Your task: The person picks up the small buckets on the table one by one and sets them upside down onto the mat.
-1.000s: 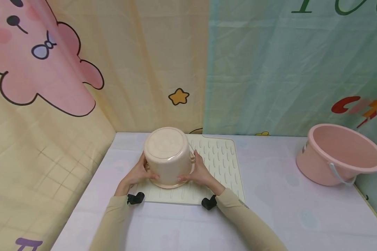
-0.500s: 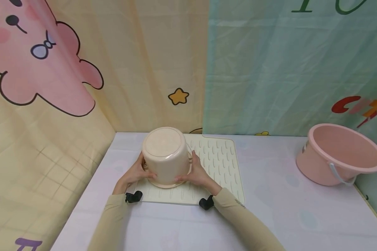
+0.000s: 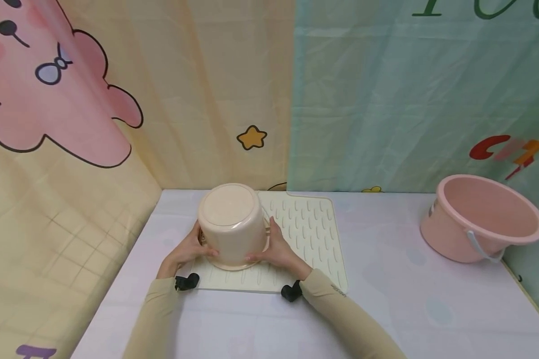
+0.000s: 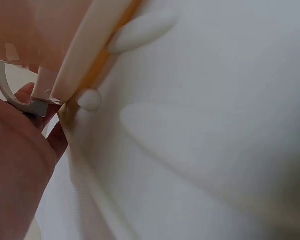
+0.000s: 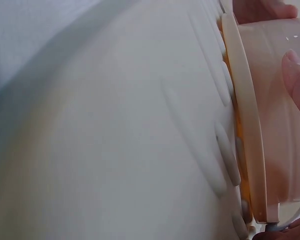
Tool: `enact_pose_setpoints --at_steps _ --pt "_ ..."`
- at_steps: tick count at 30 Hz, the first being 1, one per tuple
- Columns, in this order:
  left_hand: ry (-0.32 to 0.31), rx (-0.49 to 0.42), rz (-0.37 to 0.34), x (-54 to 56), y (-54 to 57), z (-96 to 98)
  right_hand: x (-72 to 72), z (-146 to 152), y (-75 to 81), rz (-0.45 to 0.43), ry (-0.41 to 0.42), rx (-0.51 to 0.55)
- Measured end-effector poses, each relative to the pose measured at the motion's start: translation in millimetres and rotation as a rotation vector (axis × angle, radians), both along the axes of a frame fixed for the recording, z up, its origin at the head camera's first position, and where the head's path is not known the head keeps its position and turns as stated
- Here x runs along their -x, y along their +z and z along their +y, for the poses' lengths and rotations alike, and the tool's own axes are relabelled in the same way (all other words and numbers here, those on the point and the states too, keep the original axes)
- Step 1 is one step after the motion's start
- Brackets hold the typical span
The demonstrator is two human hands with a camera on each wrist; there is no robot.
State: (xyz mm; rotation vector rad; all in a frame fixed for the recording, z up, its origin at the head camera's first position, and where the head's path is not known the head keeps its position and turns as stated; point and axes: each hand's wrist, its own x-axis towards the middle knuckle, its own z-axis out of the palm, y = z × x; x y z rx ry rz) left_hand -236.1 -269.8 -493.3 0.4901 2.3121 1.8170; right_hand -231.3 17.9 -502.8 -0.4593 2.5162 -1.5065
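A cream plastic bucket stands upside down, its base facing up and its rim down on a cream ridged mat. In both wrist views the rim lies right at the mat's raised ridges. My left hand grips the bucket's left side, thumb along the front wall and fingers behind. On the opposite side my right hand grips it the same way, thumb on the front wall. In the left wrist view the bucket's pale handle hangs by the left hand's fingers.
A pink bucket with a white handle stands upright at the right of the table. A patterned curtain closes off the back and both sides. The mat's left part lies under the cream bucket.
Both hands have shifted the upside-down cream bucket slightly to the left over the mat, keeping their grip. The head view has turned slightly to the right. The pink bucket stays put.
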Motion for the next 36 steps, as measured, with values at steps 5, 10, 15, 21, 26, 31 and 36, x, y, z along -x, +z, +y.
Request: enact_pose_setpoints --at_steps 5,10,15,21,26,31,36 --pt "-0.011 -0.005 -0.001 -0.5 -3.7 -2.6 -0.5 -1.8 0.6 0.004 -0.002 -0.024" --pt "-0.010 -0.015 -0.021 0.3 -7.0 -3.5 0.0 -2.7 1.8 -0.006 -0.011 -0.028" --pt "0.014 0.008 -0.029 -0.7 -7.6 -3.3 0.3 -3.6 1.8 -0.022 -0.013 -0.053" --pt "0.042 0.026 -0.031 -2.4 -5.5 -3.6 0.3 -4.4 2.0 -0.026 -0.025 -0.069" --pt "0.064 -0.009 -0.041 -5.2 -4.6 -4.3 1.1 -3.5 -0.5 -0.014 -0.006 -0.068" --pt "0.088 -0.005 -0.041 -5.1 -5.1 -5.6 2.3 -1.3 -1.1 0.000 0.017 -0.075" --pt "0.112 0.007 -0.038 -4.6 -8.0 -7.3 2.8 0.5 0.7 0.001 0.026 -0.096"
